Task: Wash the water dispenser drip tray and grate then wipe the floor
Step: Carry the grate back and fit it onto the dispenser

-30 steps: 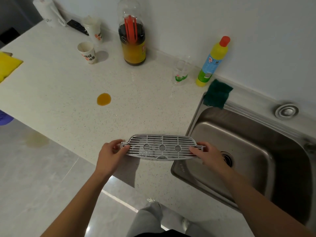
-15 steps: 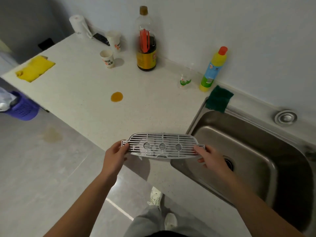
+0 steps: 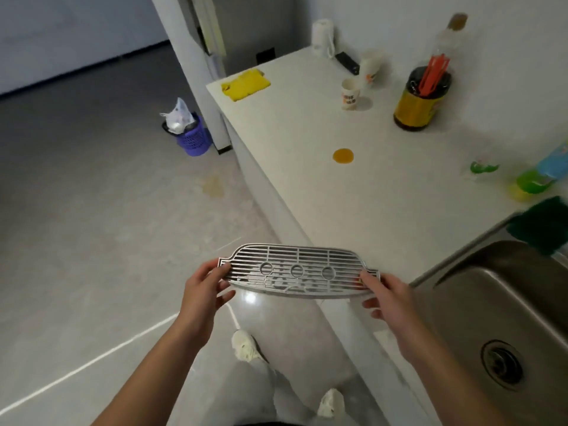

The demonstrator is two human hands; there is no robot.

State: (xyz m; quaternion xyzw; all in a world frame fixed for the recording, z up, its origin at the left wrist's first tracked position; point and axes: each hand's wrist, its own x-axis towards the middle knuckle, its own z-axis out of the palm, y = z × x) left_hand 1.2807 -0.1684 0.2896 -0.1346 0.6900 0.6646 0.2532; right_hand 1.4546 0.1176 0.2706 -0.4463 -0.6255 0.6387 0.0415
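Note:
I hold the grey drip tray with its slatted grate level in front of me, over the counter's front edge and the floor. My left hand grips its left end and my right hand grips its right end. Water or residue shows through the grate slats. The steel sink lies to the right, with a dark green sponge at its far corner. A yellowish stain marks the floor beside the counter.
On the white counter sit an orange spill, a yellow cloth, paper cups, a large dark bottle and a detergent bottle. A purple bin stands on the floor at the left. My feet are below.
My view has swung left and back from the counter. The tray, held in both hands throughout, now hangs past the counter edge above the floor instead of over the countertop by the sink.

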